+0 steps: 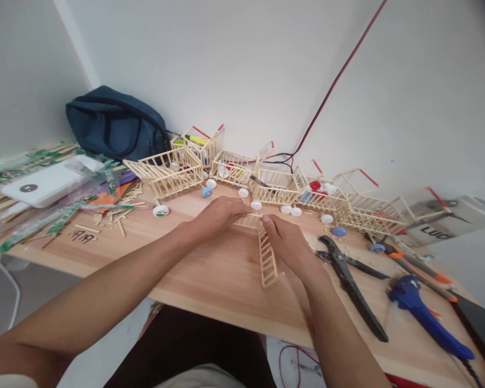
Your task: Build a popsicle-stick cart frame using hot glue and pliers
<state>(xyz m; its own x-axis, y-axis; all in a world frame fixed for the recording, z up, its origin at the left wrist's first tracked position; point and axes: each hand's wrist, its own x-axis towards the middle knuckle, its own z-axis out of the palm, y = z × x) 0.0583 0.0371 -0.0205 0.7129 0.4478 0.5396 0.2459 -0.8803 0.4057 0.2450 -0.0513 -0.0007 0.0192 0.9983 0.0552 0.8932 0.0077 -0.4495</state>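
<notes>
Head view: my two hands meet over the middle of the table (202,275), working at a small stick frame (268,258). My right hand (288,241) has its fingertips closed on the frame's far corner, just beside the ladder-like strip that runs from there toward the table's near edge. My left hand (222,215) curves over the other strip, which goes sideways from that corner; its thumb and fingertips are hidden, so I cannot tell whether they are clamped on it or only resting there. Whether the two strips are joined at the corner I cannot make out either.

Just beyond my hands stands a row of stick carts (277,186), with bottle-cap wheels (160,210) and red-tipped handles. Near my right forearm lie black pliers (353,293), then a blue glue gun (428,320) and orange-handled cutters (418,268). Well to my left, a white power bank (50,180) sits by loose sticks (121,215) and plastic wrappers (60,218), with a blue bag (117,126) behind against the wall.
</notes>
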